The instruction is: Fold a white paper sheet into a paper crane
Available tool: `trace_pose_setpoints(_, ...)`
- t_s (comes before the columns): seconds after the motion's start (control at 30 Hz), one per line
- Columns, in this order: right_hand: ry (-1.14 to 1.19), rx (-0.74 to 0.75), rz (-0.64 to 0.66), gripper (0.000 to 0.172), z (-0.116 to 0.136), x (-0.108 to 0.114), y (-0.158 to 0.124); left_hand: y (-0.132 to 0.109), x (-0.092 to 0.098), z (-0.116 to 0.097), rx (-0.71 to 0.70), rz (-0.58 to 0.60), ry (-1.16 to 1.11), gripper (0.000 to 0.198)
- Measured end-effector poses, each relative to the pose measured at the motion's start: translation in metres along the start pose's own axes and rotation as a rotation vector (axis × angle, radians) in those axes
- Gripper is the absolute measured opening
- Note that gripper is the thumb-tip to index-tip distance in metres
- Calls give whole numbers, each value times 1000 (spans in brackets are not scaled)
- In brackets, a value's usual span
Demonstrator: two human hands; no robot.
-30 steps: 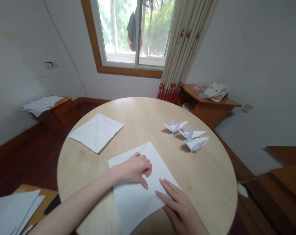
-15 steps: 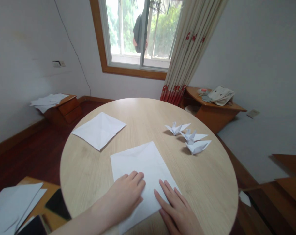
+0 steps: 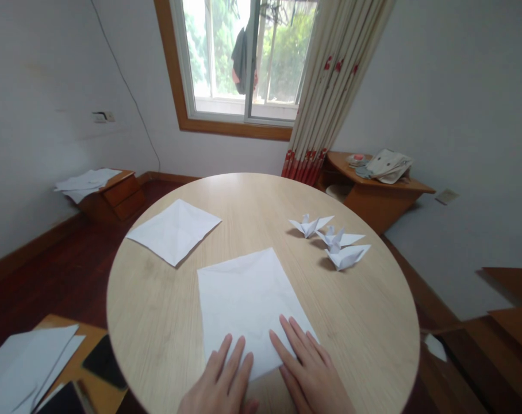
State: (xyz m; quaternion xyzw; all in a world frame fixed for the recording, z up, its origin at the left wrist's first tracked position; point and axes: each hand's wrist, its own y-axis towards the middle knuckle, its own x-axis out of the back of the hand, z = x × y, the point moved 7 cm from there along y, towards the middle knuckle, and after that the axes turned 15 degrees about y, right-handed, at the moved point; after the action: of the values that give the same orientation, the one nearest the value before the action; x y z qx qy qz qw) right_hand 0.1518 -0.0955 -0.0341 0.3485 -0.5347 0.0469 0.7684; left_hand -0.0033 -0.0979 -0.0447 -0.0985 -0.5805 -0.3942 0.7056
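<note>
A white sheet of paper (image 3: 239,302) lies flat on the round wooden table (image 3: 153,322), close to its near edge. My left hand (image 3: 224,379) rests over the sheet's lower left part, fingers stretched out and apart. On the lower right edge of the same sheet lies my right hand (image 3: 306,368), its fingers extended and slightly spread. Neither hand grips anything. Parts of the sheet's near edge are hidden under both hands.
Another creased white sheet (image 3: 175,233) lies at the table's left. Three paper cranes (image 3: 341,253) stand at the right. Paper sheets (image 3: 28,362) and a dark flat object (image 3: 103,362) rest on a lower surface at left. A curtain (image 3: 325,86) hangs beside the window.
My left hand has moved back toward me from the middle of the sheet, and its curled fingers have straightened and spread. My right hand stays nearly in place.
</note>
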Motion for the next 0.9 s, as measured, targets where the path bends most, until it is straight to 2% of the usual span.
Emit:
trace_pose_setpoints(0.1,-65,13,-29,50,2,0,1,3,11,-4,-21,-176,82,39)
trace_pose_setpoints(0.2,-98,32,-35,49,4,3,2,6,19,-2,-14,-267,159,38)
trace_pose_setpoints(0.33,-129,74,-50,46,7,7,2,13,24,5,-10,-261,157,40)
trace_pose_setpoints(0.53,-149,205,-65,54,12,0,-4,21,21,8,-15,-247,220,42)
trace_pose_setpoints(0.63,-127,252,-26,54,11,0,-5,23,18,6,-18,-259,234,42)
trace_pose_setpoints(0.8,16,297,68,56,8,16,5,26,15,7,-51,-275,281,32)
trace_pose_setpoints(0.9,155,207,155,54,2,24,12,27,15,7,-73,-293,285,30)
